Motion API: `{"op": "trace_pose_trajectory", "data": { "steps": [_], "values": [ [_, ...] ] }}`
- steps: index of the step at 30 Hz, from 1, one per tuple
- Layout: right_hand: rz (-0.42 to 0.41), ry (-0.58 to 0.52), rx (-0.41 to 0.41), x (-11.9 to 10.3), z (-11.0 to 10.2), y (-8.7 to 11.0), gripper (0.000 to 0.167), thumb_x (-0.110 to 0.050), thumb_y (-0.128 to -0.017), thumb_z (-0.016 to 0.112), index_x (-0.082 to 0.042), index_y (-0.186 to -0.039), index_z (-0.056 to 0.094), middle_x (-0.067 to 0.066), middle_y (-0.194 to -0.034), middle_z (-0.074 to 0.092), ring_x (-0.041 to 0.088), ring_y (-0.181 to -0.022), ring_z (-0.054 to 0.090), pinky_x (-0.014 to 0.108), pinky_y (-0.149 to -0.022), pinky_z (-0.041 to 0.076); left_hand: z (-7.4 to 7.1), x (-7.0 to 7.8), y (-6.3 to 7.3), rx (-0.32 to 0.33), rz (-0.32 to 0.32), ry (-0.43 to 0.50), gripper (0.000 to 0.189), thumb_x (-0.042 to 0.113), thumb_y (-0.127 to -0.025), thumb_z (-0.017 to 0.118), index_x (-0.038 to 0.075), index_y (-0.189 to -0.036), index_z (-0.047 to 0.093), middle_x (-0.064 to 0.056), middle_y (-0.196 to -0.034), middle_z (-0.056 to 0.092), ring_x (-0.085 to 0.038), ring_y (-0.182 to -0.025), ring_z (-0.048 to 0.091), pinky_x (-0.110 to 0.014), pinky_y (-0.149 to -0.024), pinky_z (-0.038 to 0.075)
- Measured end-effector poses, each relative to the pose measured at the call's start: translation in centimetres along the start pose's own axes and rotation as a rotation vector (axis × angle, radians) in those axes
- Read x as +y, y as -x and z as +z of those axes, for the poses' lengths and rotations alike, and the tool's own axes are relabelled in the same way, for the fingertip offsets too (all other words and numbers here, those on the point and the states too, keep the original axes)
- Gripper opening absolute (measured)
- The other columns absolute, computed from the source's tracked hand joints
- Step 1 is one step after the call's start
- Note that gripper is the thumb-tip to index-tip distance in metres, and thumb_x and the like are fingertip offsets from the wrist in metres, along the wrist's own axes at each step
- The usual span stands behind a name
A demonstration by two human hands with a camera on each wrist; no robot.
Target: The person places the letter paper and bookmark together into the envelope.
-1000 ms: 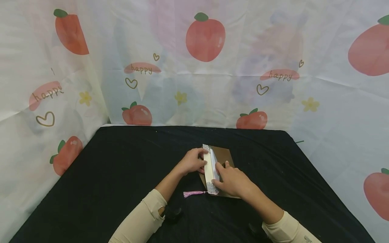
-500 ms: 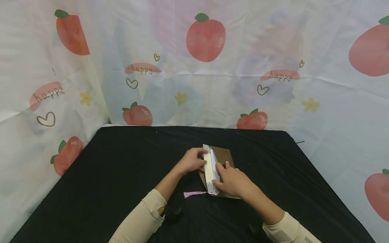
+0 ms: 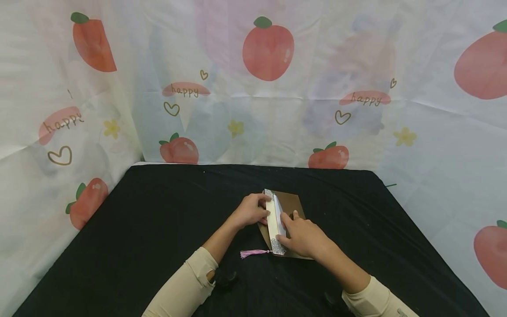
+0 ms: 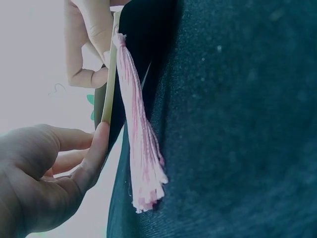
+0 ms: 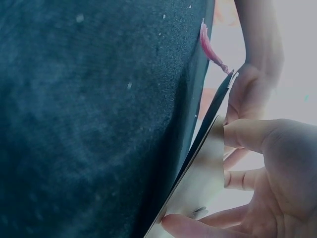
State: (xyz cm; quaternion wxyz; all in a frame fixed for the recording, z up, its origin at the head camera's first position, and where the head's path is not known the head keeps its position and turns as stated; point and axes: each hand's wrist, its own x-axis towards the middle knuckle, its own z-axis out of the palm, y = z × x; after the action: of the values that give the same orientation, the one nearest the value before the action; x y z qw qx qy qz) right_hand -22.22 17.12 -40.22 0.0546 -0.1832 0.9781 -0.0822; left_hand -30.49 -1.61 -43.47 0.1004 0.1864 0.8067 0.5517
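On the black cloth lies a flat brown card or cover (image 3: 291, 200), angled slightly. Over its left part runs a narrow cream bookmark (image 3: 271, 220) with silvery patterned ends and a pink tassel (image 3: 254, 253) at the near end. A white paper strip (image 3: 279, 209) shows along the bookmark's right side. My left hand (image 3: 250, 210) pinches the bookmark's left edge near its far end. My right hand (image 3: 305, 235) has its thumb and index at the bookmark's lower right and other fingers spread over the brown card, pressing it in the right wrist view.
Black cloth (image 3: 178, 220) covers the table. A white curtain (image 3: 253, 114) with printed fruit and lettering stands along the back and both sides. Dark wrist-worn devices (image 3: 225, 279) sit under the sleeves, close to the cloth.
The bookmark and tassel have shifted very slightly. Both hands keep nearly the same positions on the bookmark and card.
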Motion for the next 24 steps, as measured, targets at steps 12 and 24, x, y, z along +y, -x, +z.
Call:
{"op": "trace_pose_trajectory", "data": {
  "steps": [12,24],
  "values": [
    [0.005,0.008,-0.016,0.05,0.09,-0.09,0.069,-0.041,-0.097,0.072,-0.001,-0.148,0.048,0.042,-0.143,0.046,0.058,-0.116,0.059,0.067,-0.093,0.051,0.26,-0.03,0.02,0.008,0.001,-0.046,0.043,-0.009,-0.093,0.069,-0.008,-0.135,0.061,-0.016,-0.102,0.062,-0.014,-0.057,0.067,-0.028,-0.055,0.06],
    [0.004,0.014,-0.009,0.02,0.12,-0.05,0.069,-0.04,-0.098,0.071,-0.001,-0.149,0.048,0.042,-0.143,0.046,0.058,-0.117,0.058,0.067,-0.094,0.051,0.49,0.1,0.13,0.015,0.004,-0.074,0.043,-0.009,-0.093,0.069,-0.008,-0.135,0.061,-0.019,-0.105,0.062,-0.014,-0.058,0.067,-0.027,-0.054,0.06]
  ]
}}
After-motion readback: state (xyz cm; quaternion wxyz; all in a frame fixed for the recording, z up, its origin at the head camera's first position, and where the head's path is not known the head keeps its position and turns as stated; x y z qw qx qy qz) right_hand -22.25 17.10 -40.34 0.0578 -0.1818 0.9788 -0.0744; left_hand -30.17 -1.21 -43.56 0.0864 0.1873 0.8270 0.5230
